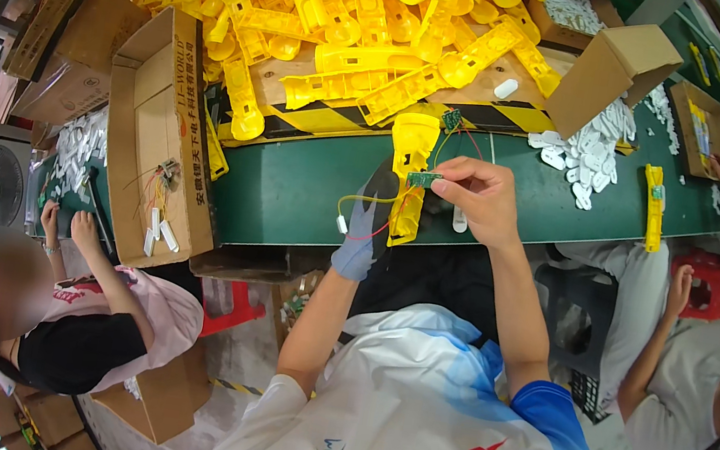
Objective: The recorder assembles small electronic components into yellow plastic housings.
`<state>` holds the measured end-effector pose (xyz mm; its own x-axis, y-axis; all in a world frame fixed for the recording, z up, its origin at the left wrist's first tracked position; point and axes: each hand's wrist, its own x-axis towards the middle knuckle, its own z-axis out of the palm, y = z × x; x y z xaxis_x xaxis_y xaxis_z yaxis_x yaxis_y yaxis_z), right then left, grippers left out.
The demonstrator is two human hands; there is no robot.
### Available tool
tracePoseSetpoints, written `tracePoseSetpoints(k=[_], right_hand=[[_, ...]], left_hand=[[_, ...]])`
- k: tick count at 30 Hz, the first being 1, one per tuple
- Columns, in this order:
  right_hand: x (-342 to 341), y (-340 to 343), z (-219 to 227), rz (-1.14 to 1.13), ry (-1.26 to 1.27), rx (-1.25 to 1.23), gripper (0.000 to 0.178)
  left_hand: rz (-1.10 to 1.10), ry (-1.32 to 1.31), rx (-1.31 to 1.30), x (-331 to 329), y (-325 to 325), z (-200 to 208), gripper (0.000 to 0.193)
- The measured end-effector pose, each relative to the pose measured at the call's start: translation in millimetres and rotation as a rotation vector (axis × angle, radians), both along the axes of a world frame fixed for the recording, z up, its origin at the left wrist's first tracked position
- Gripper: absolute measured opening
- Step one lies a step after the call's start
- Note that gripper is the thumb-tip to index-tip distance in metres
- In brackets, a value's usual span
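My left hand, in a grey and black glove, is closed along the left side of a yellow plastic housing at the green bench's near edge. Between thumb and fingertips, my right hand pinches a small green circuit board over the middle of the housing. Thin red and yellow wires run from the boards. One yellow wire loops over my left glove to a white connector. A second small green board lies just beyond the housing's upper end. A white oval piece shows partly below my right hand.
Yellow housings are heaped on the raised shelf behind. An open carton with wired parts stands left. White oval pieces spill from a tipped box at right, near another yellow housing. Co-workers sit on both sides.
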<state>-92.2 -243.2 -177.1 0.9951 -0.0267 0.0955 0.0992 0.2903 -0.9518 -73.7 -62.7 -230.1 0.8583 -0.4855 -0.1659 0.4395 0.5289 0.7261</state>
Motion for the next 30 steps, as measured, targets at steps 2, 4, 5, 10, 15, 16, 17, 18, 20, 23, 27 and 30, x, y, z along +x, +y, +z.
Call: tracePoseSetpoints(k=[2, 4, 5, 10, 15, 16, 17, 18, 20, 23, 27, 30], right_hand=[[4, -1, -1, 0.015, 0.01, 0.023, 0.01], [6, -1, -1, 0.029, 0.02, 0.046, 0.01], [8, -1, 0, 0.016, 0.054, -0.01, 0.01], [10, 0, 4, -0.008, 0.126, -0.076, 0.011], [10, 3, 3, -0.033, 0.195, -0.065, 0.012], [10, 4, 2, -0.04, 0.196, -0.063, 0.012], [10, 5, 0, -0.043, 0.197, -0.041, 0.013], [10, 6, -1, -0.048, 0.198, -0.02, 0.015], [9, 5, -5, -0.048, 0.192, 0.0, 0.015], [7, 5, -5, -0.055, 0.185, 0.018, 0.015], [4, 3, -6, -0.077, 0.178, -0.007, 0.015], [1, 5, -7, -0.099, 0.21, -0.02, 0.016]], left_hand=[[0.001, 0.009, 0.0, 1, -1, -2, 0.048], [-0.001, 0.003, 0.005, 0, -1, -1, 0.047], [-0.004, -0.013, 0.01, 0, -2, 4, 0.046], [-0.018, -0.029, 0.02, 1, -4, 17, 0.043], [-0.03, 0.004, -0.016, 1, -5, 13, 0.043], [-0.046, 0.026, -0.017, 1, -4, 11, 0.042], [-0.06, 0.047, -0.019, 1, -3, 8, 0.042], [-0.065, 0.048, -0.016, 1, -4, 5, 0.042], [-0.028, -0.006, -0.013, -2, -4, -3, 0.039], [0.077, 0.043, 0.129, -4, -5, -17, 0.037], [0.055, 0.038, 0.118, -8, -6, -6, 0.035], [0.034, -0.029, 0.12, -8, -7, 4, 0.034]])
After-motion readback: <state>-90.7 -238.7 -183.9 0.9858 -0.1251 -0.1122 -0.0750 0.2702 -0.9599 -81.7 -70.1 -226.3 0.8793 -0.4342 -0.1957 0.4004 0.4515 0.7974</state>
